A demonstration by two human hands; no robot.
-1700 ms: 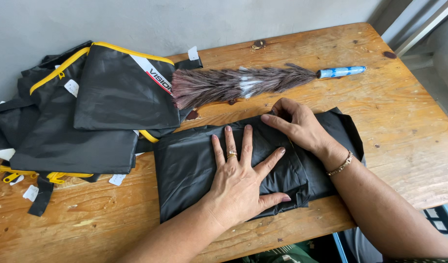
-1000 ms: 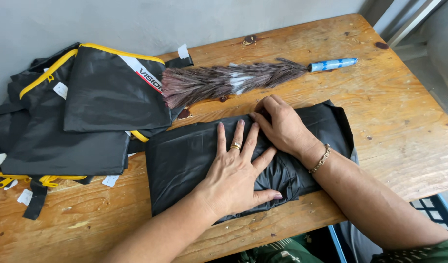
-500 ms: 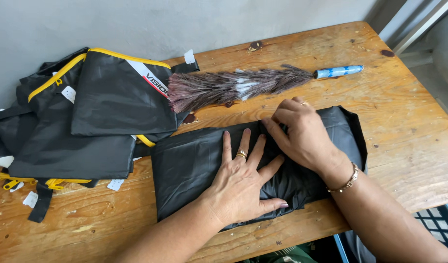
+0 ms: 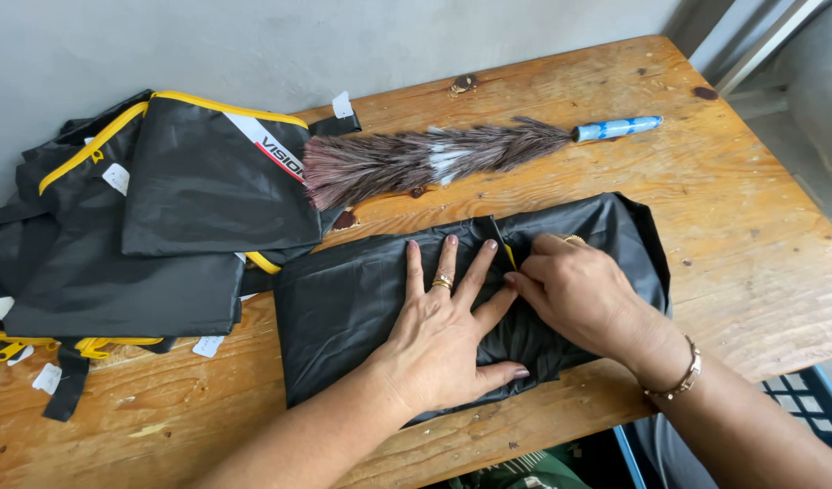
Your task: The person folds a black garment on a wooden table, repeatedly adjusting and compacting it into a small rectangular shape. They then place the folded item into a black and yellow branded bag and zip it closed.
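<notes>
Right now a black cloth bag (image 4: pixel 344 308) is being folded flat near the front edge of the wooden table (image 4: pixel 751 244). It is pressed down by the left hand (image 4: pixel 439 340), which is laid flat with its fingers spread wide and nothing gripped. The right hand (image 4: pixel 574 294) is curled just beside it, and a small fold of the cloth near the yellow trim seems to be pinched by its fingertips. To do this step well, the flat hand should be kept pushing down so the cloth is not dragged, and the fold should be pulled over straight and smoothed. A feather duster (image 4: pixel 434 161) is lying behind the bag, and a pile of black bags with yellow edges (image 4: pixel 162 217) is stacked to the left.
</notes>
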